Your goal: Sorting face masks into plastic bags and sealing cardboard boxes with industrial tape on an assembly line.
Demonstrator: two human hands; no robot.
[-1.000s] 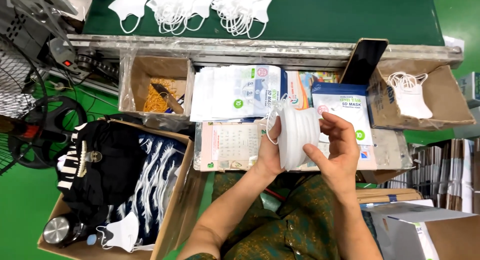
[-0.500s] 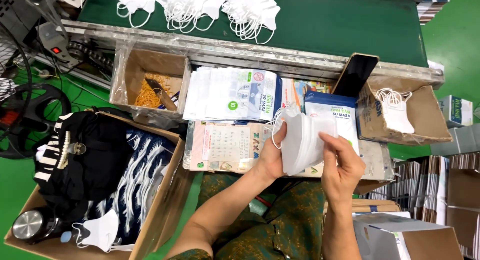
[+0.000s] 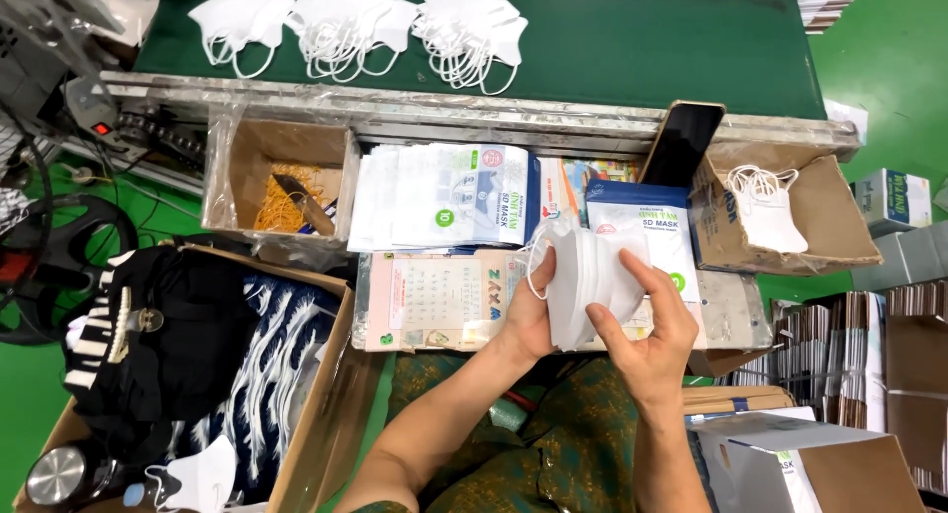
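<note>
Head view, looking down on a packing bench, described from left to right. Dark striped clothing point(image 3: 168, 375) is seen in an open cardboard box point(image 3: 314, 444) at the lower left, with a single white mask point(image 3: 202, 473) lying at its near end. A small carton of yellow rubber bands point(image 3: 281, 182) is set against the metal rail point(image 3: 395, 113), and beyond the rail three heaps of white masks point(image 3: 360, 29) are laid on the green belt point(image 3: 642, 49). Printed plastic pouches point(image 3: 444, 197) are spread beside the carton, and a calendar card point(image 3: 434, 301) lies just below them.

At centre, a stack of white masks point(image 3: 583, 281) is held upright between both hands, above the bench edge and in front of a blue-and-white pouch point(image 3: 642, 217). The left hand point(image 3: 528, 315) is closed on the stack's left side, thumb in front and fingers hidden behind it; an ear loop hangs by the thumb. The right hand point(image 3: 652, 320) is closed on the right side, with the thumb pressed to the front face and the fingers curled over the stack's edge. Thus the stack is enclosed by the two hands, and neither is open.

A dark phone point(image 3: 681, 143) is propped against the rail, and a tilted carton point(image 3: 829, 217) holding a few white masks is placed at the right.
</note>
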